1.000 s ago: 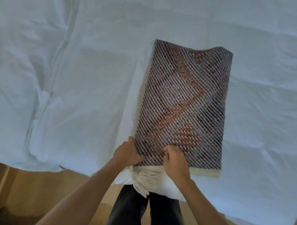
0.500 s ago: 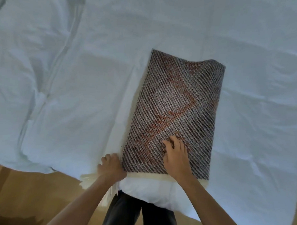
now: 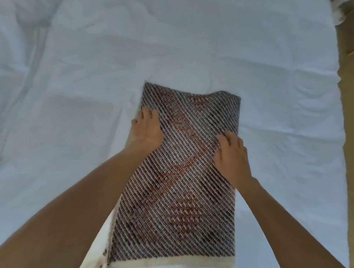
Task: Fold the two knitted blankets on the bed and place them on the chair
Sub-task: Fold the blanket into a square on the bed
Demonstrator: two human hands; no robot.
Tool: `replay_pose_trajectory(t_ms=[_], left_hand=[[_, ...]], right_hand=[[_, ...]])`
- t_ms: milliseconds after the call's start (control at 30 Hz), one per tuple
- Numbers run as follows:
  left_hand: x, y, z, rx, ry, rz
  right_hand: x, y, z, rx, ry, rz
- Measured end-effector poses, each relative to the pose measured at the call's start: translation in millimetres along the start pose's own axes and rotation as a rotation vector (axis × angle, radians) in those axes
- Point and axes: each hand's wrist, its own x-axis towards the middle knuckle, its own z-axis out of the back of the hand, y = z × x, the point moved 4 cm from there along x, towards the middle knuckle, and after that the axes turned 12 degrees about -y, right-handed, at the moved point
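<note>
- On the left hand (image 3: 145,128) we see the fingers (image 3: 150,114) laid fairly straight over the left edge of the knitted blanket (image 3: 182,174); they press it flat and grasp nothing, as far as we can tell, since their tips blur into the weave.
- On the right hand (image 3: 231,155) the fingers (image 3: 225,136) bend slightly at the knuckles and rest on top of the blanket near its right edge; released rather than clenched, with the palm flat on the knit.
- Both bare forearms run down and out of the lower corners of the view, cut off by the frame.
- The blanket lies folded into a long rectangle on the bed (image 3: 73,90), its near end close to the bottom of the picture. The knit shows fine diagonal ribs in dark and pale yarn, with a rust-orange zigzag figure through the middle.
- A cream border (image 3: 167,264) runs along the near edge; what lies beneath that end is cut off by the frame.
- The layers under the top fold are hidden, so we cannot count them.
- The bed cover is white, soft and creased, with shallow quilted lines.
- Along the right side we see a strip of tan floor (image 3: 350,140); a blurred object in the upper right corner is too unclear to name.
</note>
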Motion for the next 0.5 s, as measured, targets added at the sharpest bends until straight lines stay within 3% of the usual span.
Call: replay_pose_trajectory(t_ms=[133,267,500], left_hand=[[72.9,-24.0,3.5,0.173,-0.092,-0.202],[108.7,-29.9,-9.2,0.350,-0.045,-0.307],[141.5,-1.4,-25.2,0.396,-0.060,-0.288]], right_hand=[[61.7,-3.1,1.0,-0.015,-0.078,0.019],[109.5,4.5,-6.0,-0.024,-0.151,0.088],[132.1,-21.1,-60.7,-0.168,0.053,0.155]])
